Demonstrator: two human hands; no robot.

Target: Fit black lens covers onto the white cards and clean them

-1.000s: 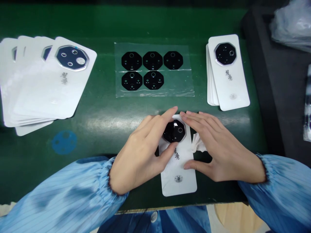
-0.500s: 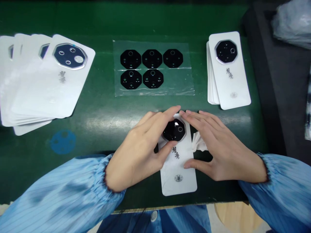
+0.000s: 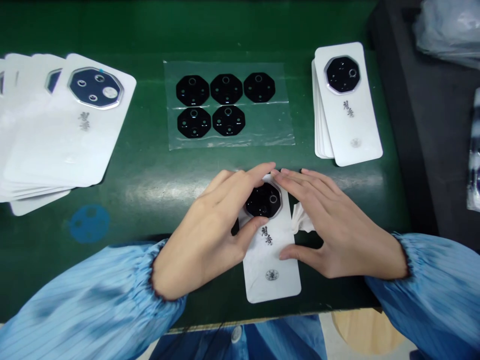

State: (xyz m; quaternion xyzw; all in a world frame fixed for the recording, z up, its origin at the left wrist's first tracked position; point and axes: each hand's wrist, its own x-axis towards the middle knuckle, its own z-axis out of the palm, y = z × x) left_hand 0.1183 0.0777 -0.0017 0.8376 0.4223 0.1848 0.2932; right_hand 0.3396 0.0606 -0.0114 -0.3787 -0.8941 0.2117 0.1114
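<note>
A white phone back cover [image 3: 270,272] lies on the green mat in front of me. A black octagonal lens piece [image 3: 263,200] sits in its camera opening. My left hand [image 3: 210,235] pinches that piece between forefinger above and thumb below. My right hand [image 3: 337,230] rests with fingers stretched along the cover's top right edge and its thumb on the cover's right side. A bit of white cloth [image 3: 300,220] shows under the right hand.
A clear film sheet [image 3: 277,125] with several black octagonal lens pieces [image 3: 225,89] lies behind. A fanned stack of white covers [image 3: 56,140] sits at the left, a neat stack [image 3: 347,107] at the right. A blue round mark [image 3: 89,223] is on the mat. A dark tray edge [image 3: 420,125] is far right.
The hands keep their hold on the cover and lens piece. The left thumb has slid slightly along the piece's lower edge. The view has shifted a little to the right.
</note>
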